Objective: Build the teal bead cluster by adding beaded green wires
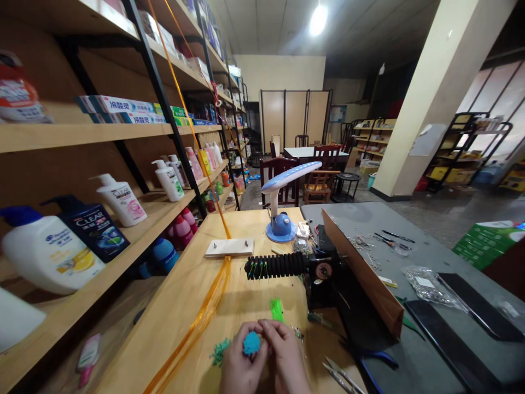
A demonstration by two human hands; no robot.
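Near the bottom centre, my left hand [241,364] is closed around a bright blue lump [251,343]. My right hand [284,350] touches it from the right, thumb and finger pinched together; whatever they pinch is too small to make out. Small teal pieces [220,351] lie on the wooden table just left of my hands. Bright green strands [276,310] lie right above my fingers. Farther up, a black ribbed roller [274,265] carries several green-tipped pins on its left end.
Orange threads [209,298] run down the left of the table under a white bar [229,248]. A blue lamp [281,227] stands behind. Scissors [342,377] and blue-handled pliers [375,361] lie at right, beside an upright board [361,268]. Bottles line the left shelf.
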